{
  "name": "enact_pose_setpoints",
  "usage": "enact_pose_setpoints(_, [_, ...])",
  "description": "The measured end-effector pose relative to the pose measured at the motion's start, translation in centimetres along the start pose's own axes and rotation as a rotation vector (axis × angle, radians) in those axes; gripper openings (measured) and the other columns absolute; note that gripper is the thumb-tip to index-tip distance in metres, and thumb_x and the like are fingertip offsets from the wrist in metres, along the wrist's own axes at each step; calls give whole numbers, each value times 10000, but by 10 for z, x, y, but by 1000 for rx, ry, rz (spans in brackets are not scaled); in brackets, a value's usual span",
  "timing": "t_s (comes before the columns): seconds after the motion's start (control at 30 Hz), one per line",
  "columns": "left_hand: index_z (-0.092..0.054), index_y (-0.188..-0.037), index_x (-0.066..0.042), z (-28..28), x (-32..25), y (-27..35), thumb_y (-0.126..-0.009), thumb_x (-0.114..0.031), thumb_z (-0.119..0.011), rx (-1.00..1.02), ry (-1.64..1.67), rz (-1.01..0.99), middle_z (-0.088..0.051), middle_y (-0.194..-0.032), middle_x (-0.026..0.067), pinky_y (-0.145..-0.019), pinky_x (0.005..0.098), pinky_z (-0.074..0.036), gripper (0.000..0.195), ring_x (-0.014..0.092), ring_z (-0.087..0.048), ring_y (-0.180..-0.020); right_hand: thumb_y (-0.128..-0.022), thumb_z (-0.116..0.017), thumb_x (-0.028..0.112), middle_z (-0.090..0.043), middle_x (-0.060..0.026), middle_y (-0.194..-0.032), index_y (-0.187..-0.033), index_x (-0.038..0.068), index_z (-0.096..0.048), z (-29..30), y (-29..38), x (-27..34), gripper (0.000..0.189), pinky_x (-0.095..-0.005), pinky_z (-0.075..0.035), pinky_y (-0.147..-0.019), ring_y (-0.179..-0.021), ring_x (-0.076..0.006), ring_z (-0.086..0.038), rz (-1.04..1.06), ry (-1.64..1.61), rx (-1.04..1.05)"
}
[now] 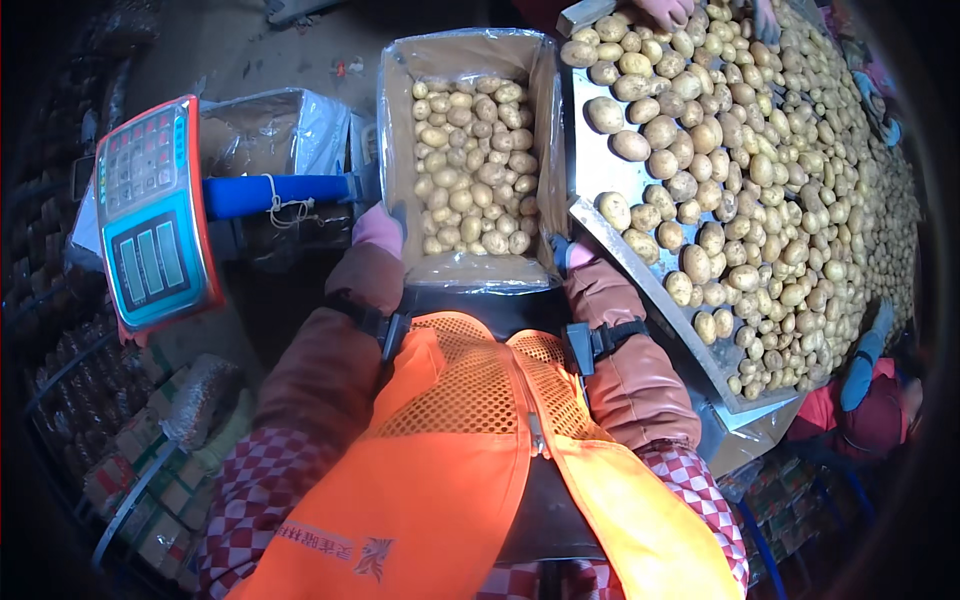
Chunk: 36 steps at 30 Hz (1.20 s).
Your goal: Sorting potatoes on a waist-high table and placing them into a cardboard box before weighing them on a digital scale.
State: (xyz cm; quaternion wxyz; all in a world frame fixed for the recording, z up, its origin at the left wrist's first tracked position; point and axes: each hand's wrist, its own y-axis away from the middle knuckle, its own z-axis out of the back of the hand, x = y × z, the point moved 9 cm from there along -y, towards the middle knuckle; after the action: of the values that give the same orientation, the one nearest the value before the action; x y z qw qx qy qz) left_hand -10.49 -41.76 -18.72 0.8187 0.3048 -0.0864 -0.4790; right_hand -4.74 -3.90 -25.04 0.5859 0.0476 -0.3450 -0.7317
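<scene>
Before me stands a cardboard box [551, 150] lined with clear plastic film, holding a layer of potatoes [472, 169]. My left hand [380, 229], in a pink and dark glove, is at the box's near left side, its fingers partly hidden against the outer wall. At the near right corner, my right hand [571, 253] touches the other side, with most of its fingers out of sight. Both hands appear to hold the box between them. To the right, a metal sorting table [600, 172] carries a great many loose potatoes [795, 225].
A scale display [154, 217] on a blue post [262, 195] rises at the left, before another film-lined box [315, 135]. The table's metal edge [645, 285] runs beside my right forearm. Gloved hands of other people [667, 11] reach over the potatoes. Stacked cartons [150, 480] lie lower left.
</scene>
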Motion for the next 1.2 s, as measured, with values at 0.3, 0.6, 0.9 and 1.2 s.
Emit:
enact_pose_setpoints(0.3, [-451, -1446, -139, -4, -5, 8, -912, -349, -640, 28, 20, -173, -654, -1216, 227, -1001, 476, -483, 604, 423, -619, -1149, -930, -632, 212, -735, -119, -968, -1111, 39, -681, 46, 61, 17, 255, -373, -557, -745, -816, -240, -700, 153, -100, 122])
enact_pose_setpoints(0.6, [-525, -1401, -139, 67, -107, 91, -853, -279, -731, -329, -80, -695, -528, -1421, 140, -1137, 463, -346, 602, 329, -459, -1352, -934, -634, 421, -577, -140, -1269, -1389, 84, -471, 132, 198, 38, 589, -267, -460, -607, -864, -169, -556, -34, -2113, 174])
enact_pose_setpoints(0.9, [-677, -1168, -77, 50, -273, 254, -881, -105, -703, -51, 274, -1510, -683, -1163, 147, -1022, 449, -470, 290, 369, -601, -1176, -980, -547, 508, -547, -114, -1372, -1410, 176, -471, 141, 228, -24, 548, -537, -507, -914, -1249, -363, -521, 192, -2800, -141])
enact_pose_setpoints(1.2, [-660, -1255, -97, 25, -338, 327, -902, -140, -699, -81, 16, -1654, -657, -1246, 162, -1027, 420, -470, 357, 368, -595, -1190, -1025, -470, 396, -457, -100, -1491, -1473, 164, -420, 190, 260, -79, 507, -569, -393, -1070, -1327, -313, -473, 379, -2567, -350])
